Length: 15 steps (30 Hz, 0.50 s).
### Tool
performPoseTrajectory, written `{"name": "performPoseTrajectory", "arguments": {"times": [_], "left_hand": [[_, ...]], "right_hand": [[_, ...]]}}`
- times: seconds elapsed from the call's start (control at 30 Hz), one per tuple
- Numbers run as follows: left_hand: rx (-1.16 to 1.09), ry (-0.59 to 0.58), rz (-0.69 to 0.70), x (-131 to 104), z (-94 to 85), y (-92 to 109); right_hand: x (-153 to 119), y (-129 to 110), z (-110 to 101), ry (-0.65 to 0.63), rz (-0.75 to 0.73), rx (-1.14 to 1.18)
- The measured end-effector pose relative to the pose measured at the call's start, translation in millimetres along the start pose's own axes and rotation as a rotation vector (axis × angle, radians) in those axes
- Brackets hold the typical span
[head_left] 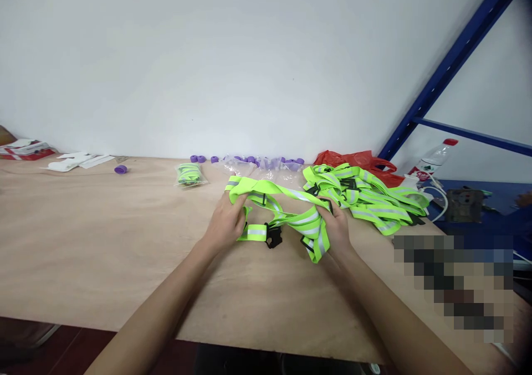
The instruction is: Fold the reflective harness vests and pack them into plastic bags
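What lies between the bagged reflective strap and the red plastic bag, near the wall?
In the head view, clear plastic bags and small purple roll-like pieces lie between them.

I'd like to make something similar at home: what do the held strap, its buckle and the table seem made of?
Strap: probably synthetic fabric, as it folds limply; its silver stripe looks reflective.
Buckle: likely plastic, dull black and stiff-looking.
Table: apparently wood, perhaps plywood, with pale wavy grain and a matte finish.
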<state>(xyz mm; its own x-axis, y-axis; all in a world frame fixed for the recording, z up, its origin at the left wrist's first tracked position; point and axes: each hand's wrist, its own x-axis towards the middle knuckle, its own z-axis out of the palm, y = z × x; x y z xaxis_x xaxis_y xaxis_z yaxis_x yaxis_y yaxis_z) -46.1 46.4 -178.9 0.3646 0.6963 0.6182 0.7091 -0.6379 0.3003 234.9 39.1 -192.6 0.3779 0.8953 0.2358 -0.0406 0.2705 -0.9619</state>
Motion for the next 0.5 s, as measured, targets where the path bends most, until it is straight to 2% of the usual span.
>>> {"name": "performPoseTrajectory", "arguments": {"times": [0.1,0.17,0.27,0.37,0.5], "left_hand": [[-0.011,0.002,-0.212,2.0,-2.6,2.9],[-0.077,0.011,-0.305,3.1,-3.2,5.2],[-0.194,0.059,-0.319,4.9,-3.2,8.2],[-0.189,0.087,-0.298,5.7,-4.3,8.7],[-0.032,-0.006,-0.335,3.7,-6.9,4.3]], "right_hand": [[-3.7,-0.4,4.3,-0.025,-0.004,-0.008],[-5.6,0.7,6.6,-0.04,-0.024,-0.028],[-7.6,2.3,8.7,-0.073,-0.049,-0.081],[-8.8,2.2,8.8,-0.11,-0.077,-0.12],[-7.4,-0.2,6.4,-0.1,-0.103,-0.117]]}}
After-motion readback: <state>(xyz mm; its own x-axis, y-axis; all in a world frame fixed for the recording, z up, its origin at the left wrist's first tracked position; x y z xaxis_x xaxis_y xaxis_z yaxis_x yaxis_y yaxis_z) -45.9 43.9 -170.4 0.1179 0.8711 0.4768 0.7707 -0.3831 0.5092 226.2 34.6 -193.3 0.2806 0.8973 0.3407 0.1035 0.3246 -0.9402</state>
